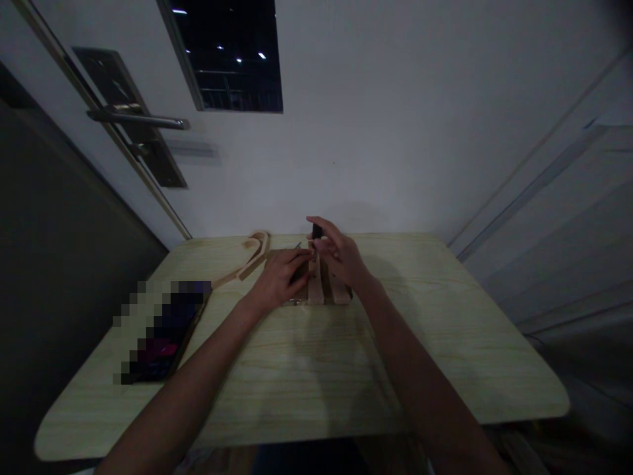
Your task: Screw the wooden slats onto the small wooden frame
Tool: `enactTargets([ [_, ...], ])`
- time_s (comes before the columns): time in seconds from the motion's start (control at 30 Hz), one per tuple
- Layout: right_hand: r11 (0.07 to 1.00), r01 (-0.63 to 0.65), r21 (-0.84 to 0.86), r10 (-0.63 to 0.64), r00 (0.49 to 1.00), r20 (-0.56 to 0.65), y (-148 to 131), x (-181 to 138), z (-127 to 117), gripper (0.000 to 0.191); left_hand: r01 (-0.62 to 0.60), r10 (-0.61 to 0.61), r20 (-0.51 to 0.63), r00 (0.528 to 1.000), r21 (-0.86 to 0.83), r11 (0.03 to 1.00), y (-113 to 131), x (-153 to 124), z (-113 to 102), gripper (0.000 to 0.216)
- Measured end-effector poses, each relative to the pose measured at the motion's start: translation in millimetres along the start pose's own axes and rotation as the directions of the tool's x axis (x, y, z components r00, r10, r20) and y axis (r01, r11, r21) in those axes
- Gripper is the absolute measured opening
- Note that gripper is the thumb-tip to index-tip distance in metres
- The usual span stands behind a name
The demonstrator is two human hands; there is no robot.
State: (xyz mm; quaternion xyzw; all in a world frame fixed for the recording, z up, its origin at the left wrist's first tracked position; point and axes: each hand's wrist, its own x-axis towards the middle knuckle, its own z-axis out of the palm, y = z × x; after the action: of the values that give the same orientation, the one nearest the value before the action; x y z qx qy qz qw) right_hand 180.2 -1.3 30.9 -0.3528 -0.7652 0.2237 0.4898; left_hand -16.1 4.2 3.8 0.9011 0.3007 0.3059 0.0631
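A small wooden block assembly made of upright slats lies at the far middle of the pale wooden table. My left hand rests on its left side, fingers curled and pinching a thin metal piece. My right hand is over its right side, with thumb and fingers closed on a small dark object held upright above the slats. What the dark object is cannot be made out in the dim light.
A curved wooden piece lies at the table's far left, beside the block. A dark tablet-like device, partly pixelated, lies at the left. A white wall is just behind the table, and a door with a metal handle stands at the left.
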Motion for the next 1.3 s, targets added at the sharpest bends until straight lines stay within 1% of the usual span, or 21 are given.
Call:
enactTargets([
  [0.1, 0.999, 0.014, 0.036, -0.014, 1.0, 0.005, -2.3, -0.7, -1.3, 0.046, -0.002, 0.002, -0.006, 1.0, 0.007, 1.0, -1.1, -0.1, 1.2, 0.037],
  [0.23, 0.999, -0.006, 0.05, 0.007, 0.999, -0.032, -0.8, 1.3, 1.8, 0.042, -0.01, 0.01, -0.014, 1.0, 0.005, 1.0, -1.6, 0.0, 2.4, 0.036],
  [0.3, 1.0, -0.002, 0.018, 0.003, 0.998, -0.064, -0.5, 2.7, 5.0, 0.038, -0.008, 0.008, -0.012, 1.0, 0.006, 1.0, -1.4, -0.2, 2.4, 0.037],
  [0.4, 0.996, 0.029, -0.081, -0.036, 0.996, -0.087, -1.9, 3.7, 8.6, 0.032, 0.009, -0.008, -0.013, 1.0, 0.025, 1.0, -0.7, -0.8, 2.1, 0.039],
  [0.47, 0.991, 0.038, -0.125, -0.05, 0.995, -0.087, -2.7, 3.6, 8.8, 0.035, 0.012, -0.011, -0.01, 1.0, 0.032, 0.999, -0.3, -0.9, 1.7, 0.04],
  [0.53, 0.991, 0.028, -0.133, -0.04, 0.995, -0.086, -2.3, 3.2, 7.3, 0.047, 0.002, -0.002, -0.009, 1.0, 0.025, 1.0, 0.1, -0.7, 1.3, 0.039],
  [0.6, 0.99, 0.018, -0.141, -0.029, 0.996, -0.079, -0.8, 3.0, 5.2, 0.055, -0.011, 0.011, -0.011, 1.0, 0.013, 1.0, 0.2, -0.5, 1.2, 0.038],
  [0.63, 0.989, 0.021, -0.147, -0.032, 0.997, -0.073, 0.0, 2.9, 4.4, 0.054, -0.014, 0.014, -0.012, 1.0, 0.009, 1.0, 0.2, -0.4, 1.2, 0.038],
  [0.77, 0.991, 0.067, -0.116, -0.068, 0.998, -0.004, 0.3, 1.8, 3.1, 0.049, -0.011, 0.011, -0.015, 1.0, 0.028, 1.0, -0.7, -0.5, 1.8, 0.038],
  [0.87, 0.996, 0.044, -0.073, -0.04, 0.998, 0.052, -3.8, 0.3, 2.0, 0.046, -0.013, 0.014, -0.016, 1.0, 0.033, 0.999, -1.1, -0.7, 1.6, 0.038],
  [0.93, 0.998, 0.04, -0.049, -0.037, 0.998, 0.057, -7.1, -0.3, 0.8, 0.043, -0.016, 0.016, -0.014, 1.0, 0.028, 0.999, -0.8, -0.6, 0.9, 0.038],
  [1.03, 0.998, 0.05, 0.03, -0.05, 0.998, 0.032, -10.0, -0.1, -0.2, 0.04, -0.021, 0.021, -0.01, 1.0, 0.027, 0.999, 0.1, -0.1, 0.2, 0.038],
  [1.1, 0.997, 0.024, 0.074, -0.025, 1.0, 0.006, -10.2, 0.7, 0.9, 0.039, -0.014, 0.014, -0.014, 1.0, 0.035, 0.999, 0.1, -0.1, 0.6, 0.038],
  [1.2, 0.998, -0.02, 0.06, 0.022, 0.999, -0.03, -9.1, 2.0, 5.1, 0.038, -0.012, 0.013, -0.026, 1.0, 0.039, 0.999, -1.8, -0.7, 2.8, 0.037],
  [1.3, 1.0, -0.025, 0.002, 0.025, 0.997, -0.075, -7.8, 3.3, 9.1, 0.04, -0.027, 0.028, -0.027, 0.999, 0.025, 0.999, -4.4, -1.4, 5.0, 0.039],
])
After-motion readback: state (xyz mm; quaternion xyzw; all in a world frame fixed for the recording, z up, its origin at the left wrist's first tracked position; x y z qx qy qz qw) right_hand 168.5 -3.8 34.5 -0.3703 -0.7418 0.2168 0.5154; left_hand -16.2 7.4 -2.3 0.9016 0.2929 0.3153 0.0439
